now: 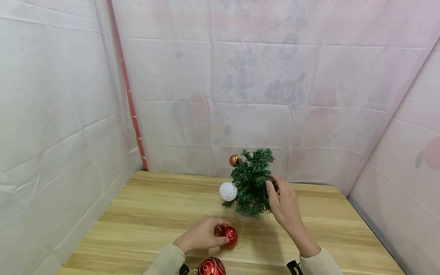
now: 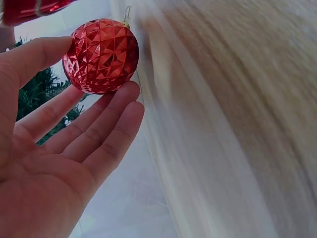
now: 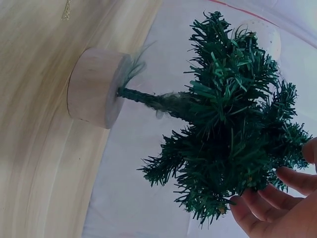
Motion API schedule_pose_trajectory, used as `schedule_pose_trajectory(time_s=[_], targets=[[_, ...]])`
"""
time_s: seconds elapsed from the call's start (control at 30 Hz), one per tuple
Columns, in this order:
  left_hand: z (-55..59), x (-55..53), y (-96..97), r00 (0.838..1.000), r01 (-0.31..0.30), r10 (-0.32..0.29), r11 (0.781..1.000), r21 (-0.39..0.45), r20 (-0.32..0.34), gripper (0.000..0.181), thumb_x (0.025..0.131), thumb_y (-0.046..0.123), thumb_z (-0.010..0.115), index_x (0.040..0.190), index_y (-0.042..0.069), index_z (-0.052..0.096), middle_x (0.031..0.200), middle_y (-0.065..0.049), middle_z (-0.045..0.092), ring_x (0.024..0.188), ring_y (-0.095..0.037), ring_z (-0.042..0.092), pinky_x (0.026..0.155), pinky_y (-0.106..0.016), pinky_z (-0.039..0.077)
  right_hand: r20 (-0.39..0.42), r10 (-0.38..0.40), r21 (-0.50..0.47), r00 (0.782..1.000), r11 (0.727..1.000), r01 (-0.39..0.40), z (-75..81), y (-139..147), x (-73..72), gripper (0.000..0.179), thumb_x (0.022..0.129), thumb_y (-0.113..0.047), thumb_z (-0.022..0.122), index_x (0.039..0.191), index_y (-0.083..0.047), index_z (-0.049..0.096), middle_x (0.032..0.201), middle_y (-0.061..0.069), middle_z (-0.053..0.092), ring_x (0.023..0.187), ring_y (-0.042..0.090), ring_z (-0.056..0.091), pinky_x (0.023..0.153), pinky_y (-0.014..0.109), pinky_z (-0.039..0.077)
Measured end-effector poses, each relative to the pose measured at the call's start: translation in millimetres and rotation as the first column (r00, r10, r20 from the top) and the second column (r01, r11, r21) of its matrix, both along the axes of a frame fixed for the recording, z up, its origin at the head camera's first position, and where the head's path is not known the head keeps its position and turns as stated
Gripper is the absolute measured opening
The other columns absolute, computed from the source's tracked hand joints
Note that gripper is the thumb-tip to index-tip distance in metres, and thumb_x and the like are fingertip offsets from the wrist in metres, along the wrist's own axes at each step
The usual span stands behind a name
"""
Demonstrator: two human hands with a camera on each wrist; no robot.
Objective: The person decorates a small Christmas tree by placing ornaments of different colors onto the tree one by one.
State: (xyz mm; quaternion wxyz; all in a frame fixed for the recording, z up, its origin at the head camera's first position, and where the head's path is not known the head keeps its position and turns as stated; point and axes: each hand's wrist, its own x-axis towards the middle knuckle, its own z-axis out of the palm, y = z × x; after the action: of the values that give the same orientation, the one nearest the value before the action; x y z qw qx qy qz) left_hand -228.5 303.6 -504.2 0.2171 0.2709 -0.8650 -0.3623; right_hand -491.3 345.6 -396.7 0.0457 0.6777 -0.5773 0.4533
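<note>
My left hand (image 1: 205,233) holds a shiny red bauble (image 1: 229,236) low over the wooden table, thumb on one side and fingers on the other. In the left wrist view this bauble (image 2: 101,57) shows a faceted surface and a gold hanging loop. My right hand (image 1: 284,204) is at the right side of a small green Christmas tree (image 1: 253,183), its fingertips (image 3: 240,206) touching the outer branches. A white speckled bauble (image 1: 228,191) and a copper-gold bauble (image 1: 235,160) hang on the tree's left side. In the right wrist view the tree stands on a round wooden base (image 3: 94,88).
Another red bauble with gold swirls (image 1: 211,266) lies at the near side of the table (image 1: 154,214), close to the left wrist. Pale printed cloth (image 1: 213,126) hangs behind the table and on both sides. A gold string (image 3: 66,10) lies on the tabletop.
</note>
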Motion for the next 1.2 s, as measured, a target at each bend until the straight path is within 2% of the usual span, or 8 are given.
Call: schedule_pose_trajectory(time_s=[0.2, 0.4, 0.57, 0.73, 0.97, 1.2], targets=[[3.2, -19.7, 20.4, 0.994, -0.110, 0.110, 0.994, -0.010, -0.012, 0.045, 0.089, 0.032, 0.073, 0.126, 0.008, 0.067, 0.106, 0.009, 0.070, 0.090, 0.000, 0.064, 0.076, -0.020, 0.055, -0.005, 0.103, -0.037, 0.995, 0.994, -0.103, 0.5, -9.6, -20.6, 0.029, 0.104, -0.020, 0.053, 0.125, -0.004, 0.064, 0.104, 0.009, 0.065, 0.086, 0.017, 0.058, 0.066, 0.034, 0.050], [5.9, -20.9, 22.6, 0.995, -0.097, 0.096, 0.994, -0.055, -0.033, 0.041, 0.089, 0.030, 0.073, 0.124, 0.010, 0.067, 0.107, 0.008, 0.070, 0.088, -0.001, 0.065, 0.075, -0.019, 0.055, -0.016, 0.108, -0.091, 0.994, 0.990, -0.109, 1.1, -9.9, -18.3, 0.022, 0.101, -0.015, 0.057, 0.118, -0.005, 0.067, 0.093, 0.003, 0.064, 0.075, 0.011, 0.052, 0.062, 0.028, 0.045], [8.9, -21.9, 24.5, 0.995, -0.094, 0.091, 0.992, -0.088, -0.039, 0.039, 0.089, 0.029, 0.073, 0.124, 0.011, 0.068, 0.108, 0.009, 0.070, 0.088, 0.000, 0.064, 0.073, -0.020, 0.055, -0.024, 0.117, -0.126, 0.993, 0.985, -0.119, 0.7, -9.7, -17.6, 0.018, 0.097, -0.012, 0.063, 0.114, -0.006, 0.069, 0.088, 0.001, 0.064, 0.072, 0.010, 0.056, 0.061, 0.028, 0.047], [15.1, -21.5, 27.9, 0.995, -0.080, 0.075, 0.993, -0.085, -0.061, 0.036, 0.089, 0.026, 0.073, 0.123, 0.013, 0.068, 0.106, 0.008, 0.070, 0.087, 0.001, 0.064, 0.073, -0.021, 0.056, -0.045, 0.128, -0.138, 0.991, 0.981, -0.133, 0.2, -10.8, -17.0, 0.019, 0.096, -0.013, 0.065, 0.113, -0.006, 0.069, 0.085, -0.002, 0.064, 0.069, 0.008, 0.056, 0.060, 0.026, 0.047], [21.8, -20.5, 31.5, 0.995, -0.072, 0.060, 0.987, -0.143, -0.086, 0.034, 0.088, 0.021, 0.073, 0.121, 0.013, 0.068, 0.109, 0.005, 0.071, 0.087, 0.001, 0.065, 0.073, -0.018, 0.056, -0.071, 0.153, -0.136, 0.986, 0.977, -0.161, -0.6, -12.4, -15.7, 0.025, 0.089, -0.009, 0.073, 0.114, -0.007, 0.069, 0.084, -0.001, 0.063, 0.065, 0.008, 0.057, 0.057, 0.024, 0.050], [23.6, -19.5, 33.2, 0.993, -0.087, 0.078, 0.991, -0.104, -0.085, 0.038, 0.089, 0.024, 0.073, 0.125, 0.013, 0.067, 0.110, 0.006, 0.070, 0.086, 0.001, 0.064, 0.073, -0.019, 0.056, -0.088, 0.156, -0.140, 0.984, 0.976, -0.167, -1.5, -10.5, -12.5, 0.034, 0.082, -0.003, 0.078, 0.114, -0.006, 0.069, 0.084, 0.001, 0.063, 0.063, 0.007, 0.054, 0.055, 0.025, 0.047]])
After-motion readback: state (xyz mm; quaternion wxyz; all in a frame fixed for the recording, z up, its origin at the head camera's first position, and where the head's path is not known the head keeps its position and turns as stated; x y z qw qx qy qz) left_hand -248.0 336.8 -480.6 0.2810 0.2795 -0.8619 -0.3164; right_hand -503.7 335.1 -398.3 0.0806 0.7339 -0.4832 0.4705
